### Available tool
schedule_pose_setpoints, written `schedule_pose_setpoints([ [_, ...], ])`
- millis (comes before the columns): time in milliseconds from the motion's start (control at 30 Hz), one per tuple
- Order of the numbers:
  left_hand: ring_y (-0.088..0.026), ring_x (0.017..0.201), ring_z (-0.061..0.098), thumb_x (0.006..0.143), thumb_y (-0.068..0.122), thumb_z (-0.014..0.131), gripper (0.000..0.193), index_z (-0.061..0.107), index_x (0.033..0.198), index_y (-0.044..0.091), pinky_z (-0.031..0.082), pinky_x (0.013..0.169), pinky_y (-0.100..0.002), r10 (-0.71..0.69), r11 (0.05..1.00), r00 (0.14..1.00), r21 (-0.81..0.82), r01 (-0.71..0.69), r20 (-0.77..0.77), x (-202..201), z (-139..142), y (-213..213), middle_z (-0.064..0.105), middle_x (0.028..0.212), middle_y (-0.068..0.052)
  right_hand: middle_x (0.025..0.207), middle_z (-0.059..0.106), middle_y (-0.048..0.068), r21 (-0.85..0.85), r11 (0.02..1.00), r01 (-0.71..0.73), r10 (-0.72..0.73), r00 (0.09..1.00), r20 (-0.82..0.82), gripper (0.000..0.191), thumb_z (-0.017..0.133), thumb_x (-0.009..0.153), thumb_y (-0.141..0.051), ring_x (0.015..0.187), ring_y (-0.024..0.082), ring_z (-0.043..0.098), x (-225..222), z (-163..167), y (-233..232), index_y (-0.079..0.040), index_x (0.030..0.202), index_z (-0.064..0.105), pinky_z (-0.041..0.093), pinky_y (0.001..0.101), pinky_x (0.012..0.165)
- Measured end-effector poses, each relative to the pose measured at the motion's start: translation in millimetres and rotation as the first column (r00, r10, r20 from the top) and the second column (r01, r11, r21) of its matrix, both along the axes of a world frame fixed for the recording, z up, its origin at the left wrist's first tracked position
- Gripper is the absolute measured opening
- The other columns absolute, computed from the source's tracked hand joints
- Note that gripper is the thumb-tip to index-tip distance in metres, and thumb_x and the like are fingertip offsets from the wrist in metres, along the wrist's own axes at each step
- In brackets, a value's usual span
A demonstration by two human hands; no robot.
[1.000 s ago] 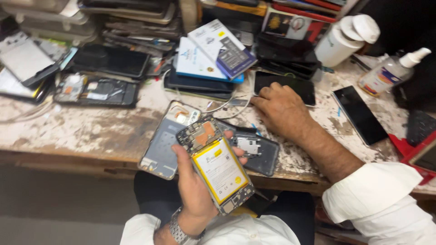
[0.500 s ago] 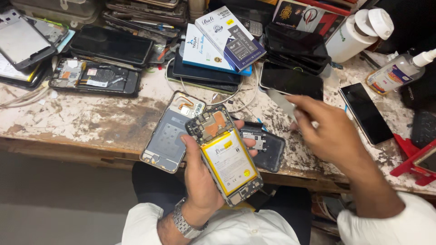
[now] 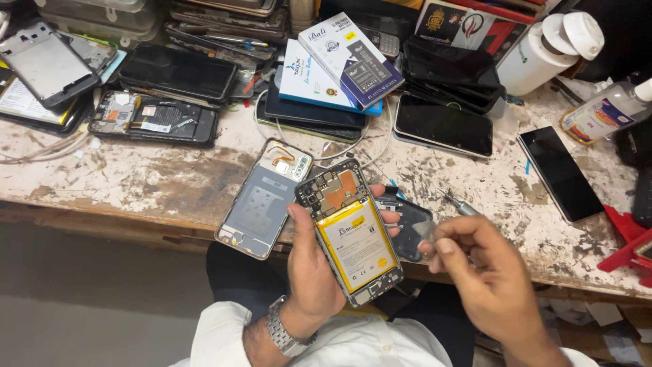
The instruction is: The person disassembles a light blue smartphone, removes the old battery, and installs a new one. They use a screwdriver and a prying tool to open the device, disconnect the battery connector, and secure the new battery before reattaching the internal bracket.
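My left hand grips an opened phone with its back off, showing a yellow-edged battery and the circuit board at the top. My right hand is just right of the phone, fingers pinched around a thin screwdriver whose metal end points up and left. A grey back cover lies on the bench just left of the held phone. A dark inner frame piece rests under and between my hands.
The worn white workbench holds several phones and parts: a black phone at right, a dark phone behind, battery boxes, an opened phone at left, a white bottle, a clear bottle.
My right hand came back from the far side of the bench toward me, holding the screwdriver, and is now beside the held phone. The left hand kept the phone steady.
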State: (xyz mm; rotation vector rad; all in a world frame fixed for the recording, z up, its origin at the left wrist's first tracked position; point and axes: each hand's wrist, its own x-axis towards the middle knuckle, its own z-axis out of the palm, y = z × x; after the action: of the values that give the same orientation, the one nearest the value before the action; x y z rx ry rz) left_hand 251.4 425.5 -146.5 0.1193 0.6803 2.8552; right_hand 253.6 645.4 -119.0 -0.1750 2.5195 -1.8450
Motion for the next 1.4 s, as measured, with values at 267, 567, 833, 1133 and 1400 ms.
schedule_pose_setpoints([
  [267,-0.031,0.115,0.066,0.098,0.075,0.014,0.100,0.046,0.150,-0.004,0.053,0.104,-0.045,0.028,0.998,0.999,-0.050,-0.029,-0.027,1.3,-1.4,4.4,0.068,0.123,-0.023,0.076,0.076,0.004,0.360,0.929,0.089,-0.024,0.983,-0.181,0.012,0.070,0.093,-0.014,0.067,0.010,0.073,6.0,20.6,-27.0,-0.002,0.097,0.069,0.056,0.0250,0.059],
  [567,-0.030,0.119,0.065,0.099,0.073,0.014,0.097,0.044,0.151,-0.004,0.052,0.105,-0.044,0.050,0.998,0.998,-0.044,-0.052,-0.043,3.1,-4.4,5.2,0.067,0.126,-0.021,0.080,0.076,0.007,0.522,0.842,0.135,0.021,0.959,-0.281,0.012,0.072,0.089,-0.014,0.060,0.015,0.074,6.8,28.7,-44.2,-0.004,0.093,0.069,0.054,0.0283,0.049],
  [833,-0.031,0.117,0.066,0.102,0.071,0.015,0.095,0.045,0.151,-0.005,0.054,0.104,-0.045,0.087,0.992,0.991,-0.082,-0.095,-0.098,3.7,-3.7,0.3,0.066,0.125,-0.024,0.065,0.073,0.003,0.385,0.923,-0.020,-0.008,0.997,0.071,0.013,0.069,0.091,-0.018,0.055,0.009,0.067,-3.7,13.9,-34.1,-0.005,0.091,0.069,0.050,0.0264,0.045],
  [1133,-0.029,0.111,0.069,0.097,0.076,0.012,0.102,0.048,0.149,-0.004,0.057,0.099,-0.042,0.031,0.994,0.998,-0.106,-0.037,-0.059,3.4,-6.8,-5.4,0.068,0.120,-0.021,0.071,0.059,-0.002,-0.098,0.965,-0.243,0.262,0.903,0.340,0.017,0.065,0.099,-0.017,0.063,0.007,0.054,-27.4,-3.0,-20.7,-0.001,0.092,0.067,0.044,0.0241,0.057],
  [1400,-0.026,0.113,0.067,0.096,0.078,0.012,0.104,0.044,0.153,-0.003,0.056,0.102,-0.041,-0.030,0.997,0.997,-0.070,0.025,-0.067,-0.5,-12.4,-7.2,0.067,0.121,-0.018,0.067,0.059,-0.004,0.039,0.969,-0.245,0.222,0.927,0.302,0.020,0.064,0.097,-0.022,0.061,0.007,0.054,-23.2,-8.1,-23.1,-0.005,0.088,0.066,0.045,0.0234,0.055],
])
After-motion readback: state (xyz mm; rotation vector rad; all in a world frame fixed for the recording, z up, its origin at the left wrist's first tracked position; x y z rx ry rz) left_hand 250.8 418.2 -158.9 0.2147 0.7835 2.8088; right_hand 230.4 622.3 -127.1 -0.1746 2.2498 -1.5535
